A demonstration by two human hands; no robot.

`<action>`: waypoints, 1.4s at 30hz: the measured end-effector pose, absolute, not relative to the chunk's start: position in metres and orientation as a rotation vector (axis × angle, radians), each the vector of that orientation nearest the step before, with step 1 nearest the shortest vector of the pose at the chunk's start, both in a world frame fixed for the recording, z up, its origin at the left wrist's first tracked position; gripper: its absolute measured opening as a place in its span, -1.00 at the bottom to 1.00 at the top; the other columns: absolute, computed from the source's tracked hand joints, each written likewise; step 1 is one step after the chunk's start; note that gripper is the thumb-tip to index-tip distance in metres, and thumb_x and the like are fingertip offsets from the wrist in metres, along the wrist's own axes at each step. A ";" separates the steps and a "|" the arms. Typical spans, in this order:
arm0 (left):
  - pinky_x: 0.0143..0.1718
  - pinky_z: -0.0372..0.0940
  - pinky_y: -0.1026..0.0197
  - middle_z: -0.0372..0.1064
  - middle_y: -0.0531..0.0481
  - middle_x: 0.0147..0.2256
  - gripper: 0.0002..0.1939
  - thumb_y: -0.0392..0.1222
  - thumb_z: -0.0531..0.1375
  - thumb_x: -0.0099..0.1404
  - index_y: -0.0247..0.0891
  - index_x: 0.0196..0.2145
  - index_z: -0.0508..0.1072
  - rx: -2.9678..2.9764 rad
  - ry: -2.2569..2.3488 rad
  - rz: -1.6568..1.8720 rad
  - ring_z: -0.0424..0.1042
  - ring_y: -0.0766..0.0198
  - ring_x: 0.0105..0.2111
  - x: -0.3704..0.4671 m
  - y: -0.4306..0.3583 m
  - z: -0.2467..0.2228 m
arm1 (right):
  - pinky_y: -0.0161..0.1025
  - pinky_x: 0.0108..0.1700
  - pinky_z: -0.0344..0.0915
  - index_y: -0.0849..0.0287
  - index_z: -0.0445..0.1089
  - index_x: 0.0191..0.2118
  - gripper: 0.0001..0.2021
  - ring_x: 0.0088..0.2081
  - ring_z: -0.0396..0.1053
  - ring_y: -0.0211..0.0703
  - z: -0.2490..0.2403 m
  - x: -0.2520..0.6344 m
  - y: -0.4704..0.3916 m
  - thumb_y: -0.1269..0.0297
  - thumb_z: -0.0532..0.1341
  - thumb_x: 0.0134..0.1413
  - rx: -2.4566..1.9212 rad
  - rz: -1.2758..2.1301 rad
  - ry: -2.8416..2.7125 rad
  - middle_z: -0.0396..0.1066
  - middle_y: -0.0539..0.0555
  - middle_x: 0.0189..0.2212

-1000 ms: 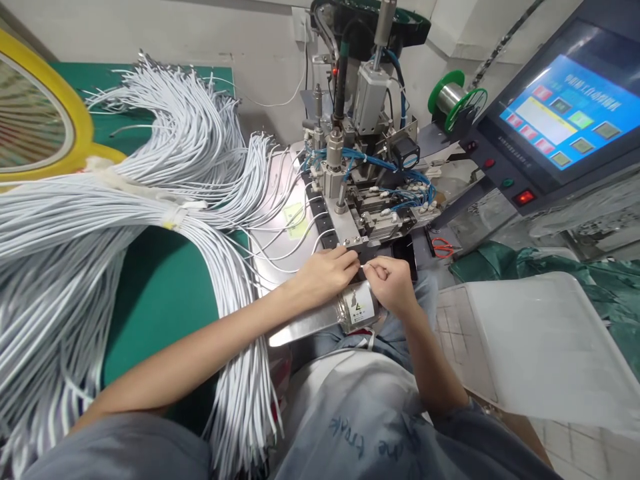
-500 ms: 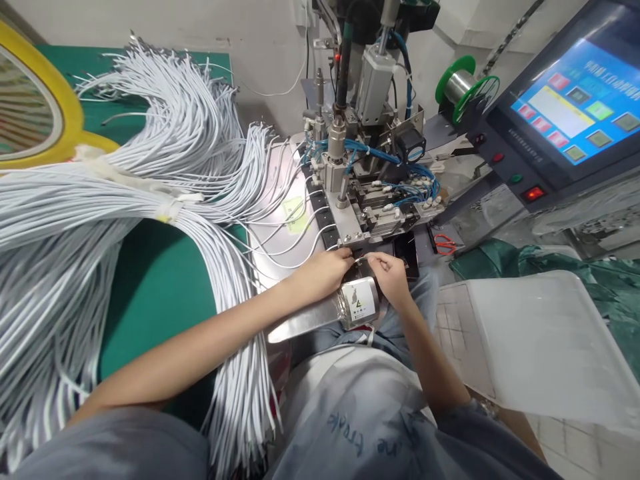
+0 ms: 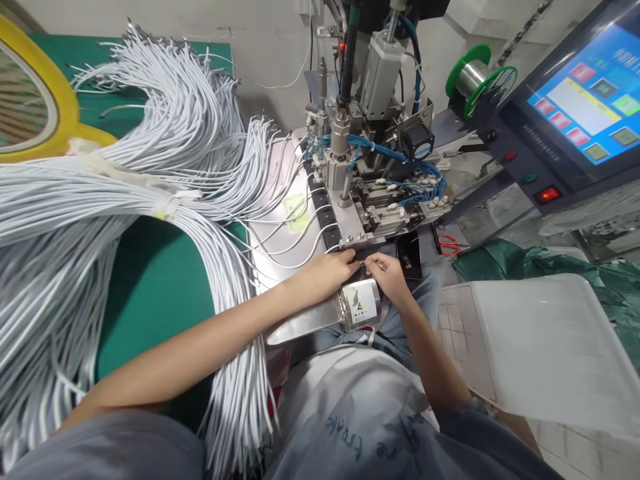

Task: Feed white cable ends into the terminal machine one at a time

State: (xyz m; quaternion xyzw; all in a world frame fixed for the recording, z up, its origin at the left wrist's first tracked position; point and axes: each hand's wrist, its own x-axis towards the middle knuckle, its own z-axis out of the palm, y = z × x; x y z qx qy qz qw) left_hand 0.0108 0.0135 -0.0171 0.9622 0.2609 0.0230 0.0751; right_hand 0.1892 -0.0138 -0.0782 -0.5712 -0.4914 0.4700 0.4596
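Note:
My left hand (image 3: 337,270) is closed at the front of the soldering machine (image 3: 345,180), its fingertips near the end of a white cable (image 3: 331,250). The fingers hide what they grip. Just to the right, my right hand (image 3: 387,275) pinches a small metallic piece (image 3: 363,263), too small to name surely. The two sets of fingertips nearly meet. Several other white cables (image 3: 300,259) run from the big bundle (image 3: 200,193) over a metal plate (image 3: 273,247) into the black slotted block (image 3: 330,230). Below my hands sits a silvery box with a white label (image 3: 361,303).
A touch screen (image 3: 590,100) stands at right, beside a solder wire spool (image 3: 473,79). Red-handled scissors (image 3: 449,245) lie right of the machine. A translucent white bin (image 3: 545,340) stands at lower right. A yellow racket (image 3: 65,100) lies at upper left on the green mat (image 3: 155,287).
My right hand has drawn slightly closer to my left, and a metallic piece now shows at its fingertips, where a pale cable end showed before. The view has shifted slightly.

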 end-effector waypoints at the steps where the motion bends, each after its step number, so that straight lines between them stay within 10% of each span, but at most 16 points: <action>1: -0.41 0.29 0.26 0.27 -0.10 -0.29 -0.67 -0.46 -0.03 0.25 -0.39 -0.07 0.39 2.901 0.774 0.065 0.38 0.28 -0.42 0.011 0.014 -0.017 | -0.31 -0.48 0.23 0.19 0.35 -0.53 -0.81 -0.55 0.26 -0.27 -0.078 0.189 -0.014 0.16 0.20 -0.15 -1.402 1.165 -1.208 0.31 -0.03 -0.63; 22: -0.42 0.29 0.22 0.31 -0.19 -0.25 -0.70 -0.47 -0.01 0.27 -0.46 -0.08 0.38 3.046 0.826 -0.076 0.41 0.24 -0.40 0.013 0.004 -0.005 | -0.37 -0.59 0.02 0.17 0.25 -0.55 -0.80 -0.64 0.10 -0.36 -0.073 0.185 -0.009 0.15 0.19 -0.16 -1.429 1.393 -1.132 0.17 -0.11 -0.70; 29: -0.56 0.16 0.23 0.34 -0.11 -0.52 -0.78 -0.51 0.06 0.17 -0.37 -0.53 0.42 2.971 0.972 -0.211 0.42 0.18 -0.48 0.007 -0.005 0.008 | -0.35 -0.58 -0.03 0.13 0.12 -0.60 -0.68 -0.63 -0.01 -0.35 -0.083 0.186 -0.007 0.01 0.12 -0.05 -1.385 1.307 -1.293 0.02 -0.14 -0.70; 36: -0.55 0.15 0.24 0.42 -0.23 -0.34 -0.76 -0.53 0.02 0.20 -0.43 -0.32 0.46 2.922 1.268 -0.241 0.45 0.16 -0.42 0.003 -0.003 0.009 | -0.34 -0.51 0.07 0.17 0.26 -0.48 -0.78 -0.57 0.10 -0.31 -0.056 0.163 -0.070 0.23 0.04 0.14 -1.466 0.511 -1.173 0.16 -0.08 -0.62; 42: -0.48 0.19 0.22 0.44 -0.27 -0.35 -0.76 -0.50 0.02 0.21 -0.44 -0.29 0.47 2.869 1.266 -0.242 0.47 0.09 -0.35 -0.001 0.005 0.015 | -0.32 -0.43 0.24 0.16 0.43 -0.42 -0.81 -0.51 0.33 -0.25 -0.049 0.098 -0.117 0.35 0.08 0.10 -1.191 1.062 -1.816 0.42 0.02 -0.54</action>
